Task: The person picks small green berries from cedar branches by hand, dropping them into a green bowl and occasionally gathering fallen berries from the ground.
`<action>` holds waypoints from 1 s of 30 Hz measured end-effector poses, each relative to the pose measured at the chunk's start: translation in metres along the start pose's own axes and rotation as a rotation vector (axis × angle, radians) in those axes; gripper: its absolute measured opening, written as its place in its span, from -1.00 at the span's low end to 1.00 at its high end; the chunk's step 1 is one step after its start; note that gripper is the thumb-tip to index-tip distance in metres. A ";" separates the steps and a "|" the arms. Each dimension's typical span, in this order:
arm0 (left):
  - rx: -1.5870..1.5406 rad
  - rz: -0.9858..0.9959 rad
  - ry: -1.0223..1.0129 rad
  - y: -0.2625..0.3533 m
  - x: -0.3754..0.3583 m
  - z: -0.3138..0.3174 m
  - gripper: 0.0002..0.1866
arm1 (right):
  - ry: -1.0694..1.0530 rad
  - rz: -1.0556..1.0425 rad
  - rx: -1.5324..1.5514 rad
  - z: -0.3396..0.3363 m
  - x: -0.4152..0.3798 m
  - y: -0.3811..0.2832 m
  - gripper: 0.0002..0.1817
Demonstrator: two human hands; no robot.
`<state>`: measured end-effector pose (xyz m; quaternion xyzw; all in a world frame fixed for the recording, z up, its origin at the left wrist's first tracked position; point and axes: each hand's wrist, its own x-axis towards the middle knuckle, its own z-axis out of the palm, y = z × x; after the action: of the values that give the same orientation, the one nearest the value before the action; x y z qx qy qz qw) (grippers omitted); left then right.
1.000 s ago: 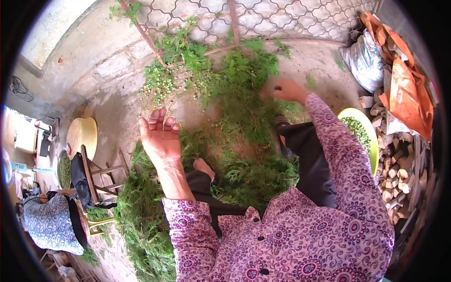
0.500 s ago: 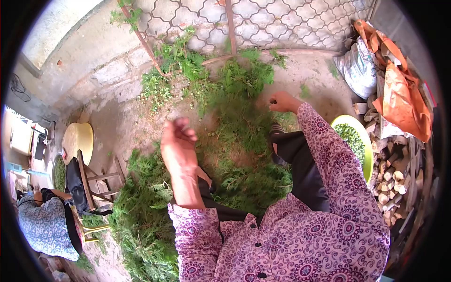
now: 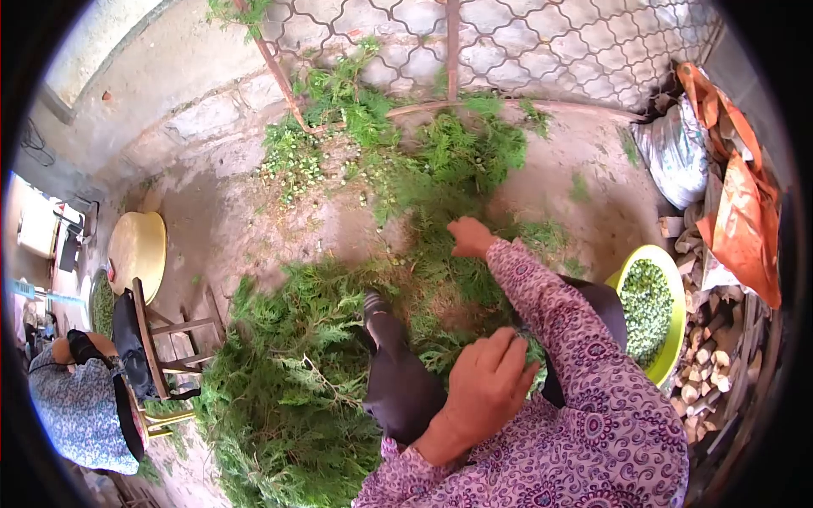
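Note:
My left hand [image 3: 491,381] is held over my lap, back of the hand up, with its fingers curled together. A bit of green shows beside its fingertips, but whether it is in the grip cannot be made out. My right hand [image 3: 472,237] reaches forward over the leafy green branches [image 3: 440,199] on the ground, its fingers closed. What it holds, if anything, is hidden. Between my feet and to the left lies a large heap of feathery green branches [image 3: 288,381]. At my right side stands a yellow-green basin [image 3: 680,317] holding many small green pieces [image 3: 648,309].
Stacked firewood [image 3: 703,364], an orange bag [image 3: 745,229] and a white sack [image 3: 673,157] line the right side. A wavy metal lattice [image 3: 525,51] stands ahead. On the left are a round yellow tub [image 3: 140,254], a wooden stool [image 3: 174,339] and another seated person [image 3: 80,406].
My left hand has come back from over the branches to my lap, moving right. My right hand has moved left and lower over the branches. The view has shifted slightly.

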<state>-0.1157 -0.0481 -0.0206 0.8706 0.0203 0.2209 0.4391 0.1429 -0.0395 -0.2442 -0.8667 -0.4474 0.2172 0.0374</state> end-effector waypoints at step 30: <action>-0.089 -0.013 0.074 -0.020 -0.002 -0.047 -0.76 | 0.083 0.345 -0.617 0.031 0.016 0.139 -0.80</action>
<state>-0.1332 -0.0010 -0.0131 0.8413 0.0323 0.2507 0.4778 0.2442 -0.1140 -0.3137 -0.9082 -0.3370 0.0395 -0.2453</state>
